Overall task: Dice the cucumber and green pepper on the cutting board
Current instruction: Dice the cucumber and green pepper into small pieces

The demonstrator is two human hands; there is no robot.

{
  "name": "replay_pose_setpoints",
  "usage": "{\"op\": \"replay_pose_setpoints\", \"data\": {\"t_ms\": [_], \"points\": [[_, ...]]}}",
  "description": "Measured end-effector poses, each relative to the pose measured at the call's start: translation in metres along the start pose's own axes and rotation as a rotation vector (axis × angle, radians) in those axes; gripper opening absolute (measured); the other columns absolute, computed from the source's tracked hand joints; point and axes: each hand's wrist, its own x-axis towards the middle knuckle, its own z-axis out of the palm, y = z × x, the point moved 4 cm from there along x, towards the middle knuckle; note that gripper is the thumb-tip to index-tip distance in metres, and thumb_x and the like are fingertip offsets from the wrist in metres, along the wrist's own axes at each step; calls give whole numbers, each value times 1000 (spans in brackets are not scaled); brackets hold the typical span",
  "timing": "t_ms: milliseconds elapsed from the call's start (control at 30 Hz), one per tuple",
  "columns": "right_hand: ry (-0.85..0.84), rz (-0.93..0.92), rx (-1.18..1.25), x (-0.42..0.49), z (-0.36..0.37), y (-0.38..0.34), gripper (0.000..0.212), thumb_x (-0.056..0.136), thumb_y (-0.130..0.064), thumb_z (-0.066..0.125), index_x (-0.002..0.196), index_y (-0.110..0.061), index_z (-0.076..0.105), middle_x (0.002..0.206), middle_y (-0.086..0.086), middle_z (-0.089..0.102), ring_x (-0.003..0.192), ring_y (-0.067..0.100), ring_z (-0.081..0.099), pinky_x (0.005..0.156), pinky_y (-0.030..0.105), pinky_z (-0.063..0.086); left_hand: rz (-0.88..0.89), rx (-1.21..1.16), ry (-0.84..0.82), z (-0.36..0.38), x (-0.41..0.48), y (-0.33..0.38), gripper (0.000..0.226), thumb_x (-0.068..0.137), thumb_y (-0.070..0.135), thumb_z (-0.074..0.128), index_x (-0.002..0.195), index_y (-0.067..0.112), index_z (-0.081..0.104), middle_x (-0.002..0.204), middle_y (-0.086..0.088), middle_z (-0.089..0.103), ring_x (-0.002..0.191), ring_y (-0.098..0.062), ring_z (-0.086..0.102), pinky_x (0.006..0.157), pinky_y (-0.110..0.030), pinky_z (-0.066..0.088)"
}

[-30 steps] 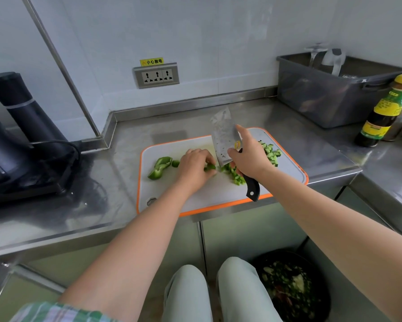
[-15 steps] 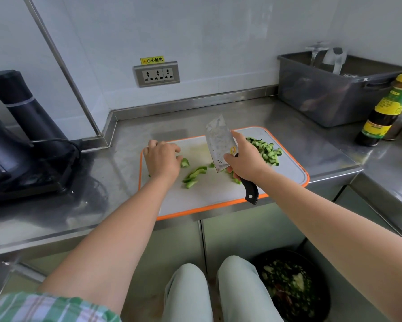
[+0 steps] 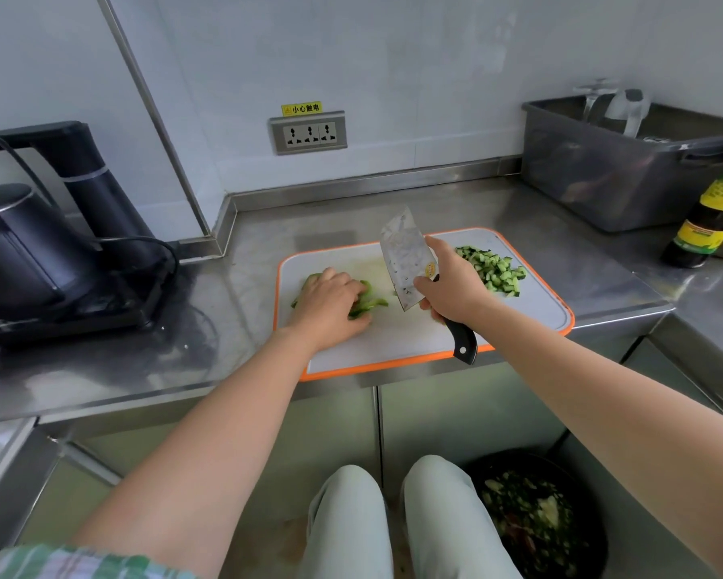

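Left hand [image 3: 330,302]: palm down over the left part of the cutting board [image 3: 393,340]; the grip is bent, with the fingers curved over the green pepper [image 3: 368,305] and holding it against the board.
Left arm: bare forearm, reaching straight in from the board's near-left side.
Right hand [image 3: 451,290]: over the middle of the board; the grip is wrapped round the cleaver [image 3: 403,261] where blade meets handle, with the thumb on the flat of the blade and the forefinger stretched along its back.
Cleaver pose: blade tilted, broad face toward the camera and far end pointing away and up; the black handle end sticks out of the hand past the board's near edge. I cannot tell whether the blade's lower corner touches the board.
Right arm: bare forearm, coming in from the board's near-right side.
Green pepper: strips on the left part of the board, mostly under the left hand, just left of the blade.
Cucumber [image 3: 493,269]: already diced, heaped in the board's far-right corner, behind the right hand.
Cutting board: white with an orange rim, lying on the steel counter [image 3: 246,286] at its front edge.
Kettle [image 3: 17,252]: dark, well left of the board.
Grey tub [image 3: 602,181]: right of the board, against the wall.
Bottle [image 3: 715,211]: upright, right of the board, beside the tub.
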Motion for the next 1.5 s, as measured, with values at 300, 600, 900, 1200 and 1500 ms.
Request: {"op": "replay_pose_setpoints", "data": {"t_ms": [300, 600, 900, 1200, 1500], "points": [[-45, -39, -140, -4, -2, -1, 65, 93, -5, 45, 151, -22, 20, 84, 17, 64, 44, 21, 53, 40, 25, 44, -73, -237, 96, 9, 6, 15, 30, 84, 28, 69, 111, 18, 70, 98, -7, 65, 97, -31, 52, 81, -33, 38], [-26, -213, -465, 1, -10, -9, 63, 91, -10, 49, 149, -20, 27, 103, 18, 65, 78, 31, 57, 64, 32, 40, -87, -301, 179, 12, 7, 23, 17, 83, 19, 67, 98, 24, 73, 89, -5, 64, 92, -29, 53, 78, -35, 42], [-104, -318, -658, -2, -11, -26, 69, 87, -9, 45, 149, -32, 27, 104, 16, 61, 84, 32, 55, 65, 35, 45, -62, -351, 294, 17, 1, 18, 20, 83, 10, 65, 95, 23, 75, 85, -8, 61, 86, -33, 53, 75, -38, 44], [-125, -282, -757, -8, 5, -25, 68, 91, -8, 43, 151, -29, 20, 111, 17, 59, 83, 31, 51, 62, 32, 33, -60, -333, 307, 18, 0, 19, 21, 84, 12, 66, 99, 24, 76, 84, -8, 59, 86, -32, 51, 72, -36, 42], [18, -279, -618, 0, 0, -18, 72, 90, -11, 43, 152, -33, 17, 87, 15, 54, 74, 32, 49, 60, 34, 37, -79, -332, 289, 17, -2, 20, 23, 82, 12, 64, 101, 18, 76, 88, -6, 62, 88, -29, 54, 75, -32, 42]]}}
